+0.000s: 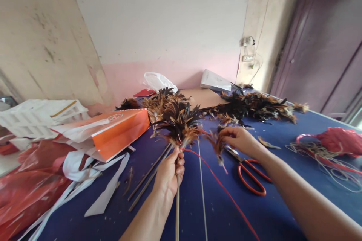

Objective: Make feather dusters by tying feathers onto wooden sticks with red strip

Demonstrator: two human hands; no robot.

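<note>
My left hand (169,171) is closed round a thin stick (177,211), just below a tuft of brown and black feathers (179,122) bound to its top. A red string (223,188) runs from that spot down across the blue table (283,203). My right hand (240,139) pinches a small bunch of brown feathers (217,147) a little to the right of the tuft. Red-handled scissors (250,175) lie on the table under my right wrist.
A heap of loose feathers (254,107) lies at the back. An orange paper bag (113,131), white strips and red plastic bags (25,188) crowd the left. Two bare sticks (148,179) lie beside my left hand. A pink bag with tangled cord (328,150) sits right.
</note>
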